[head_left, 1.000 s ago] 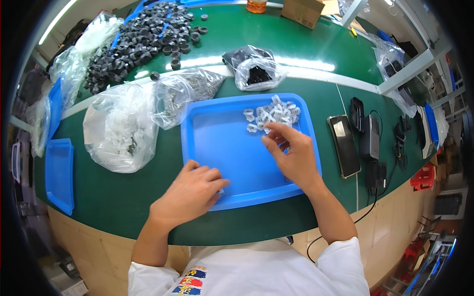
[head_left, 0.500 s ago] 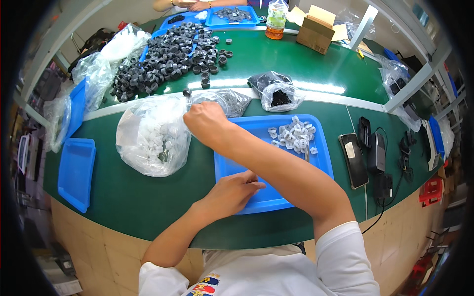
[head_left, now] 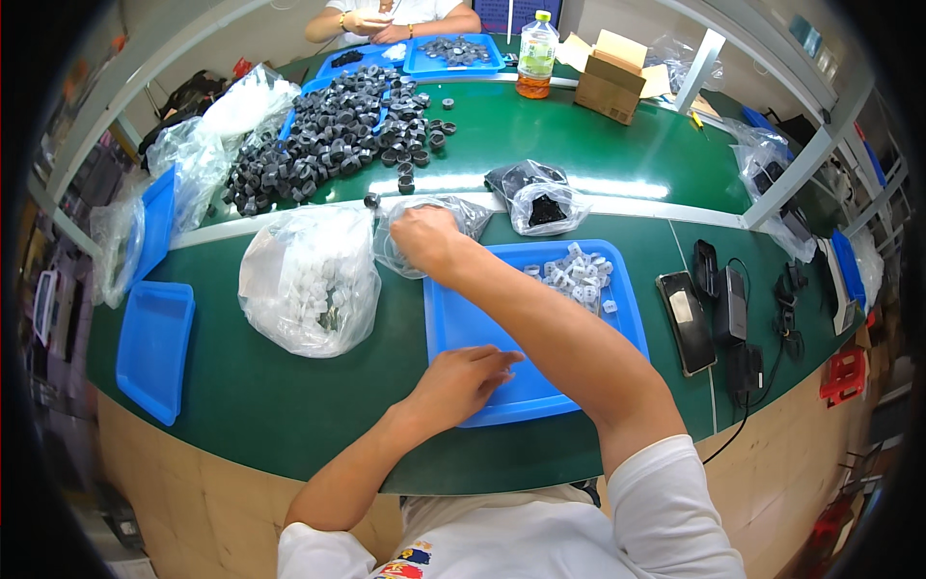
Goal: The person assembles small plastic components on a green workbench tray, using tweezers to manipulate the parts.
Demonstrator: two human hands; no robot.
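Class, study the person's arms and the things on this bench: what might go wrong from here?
The right hand is at the greyish clear bag; a tug might tip it and spill its contents.

The right forearm crosses above the blue tray, near the white pieces, and might scatter them.

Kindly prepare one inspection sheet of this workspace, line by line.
Surface: green table, glossy, bearing the blue tray.
Job's things: white pieces heaped in the tray's far right; big bag at left.
Clutter: phone right of the tray; dark caps piled farther away.
Grips: left grip over the tray's near-left side; right grip at a smaller bag; cannot tell what they hold.
Cables: black cable passing over the table's near right edge.
Surroundings: co-worker's hands at the far side; metal frame at right.
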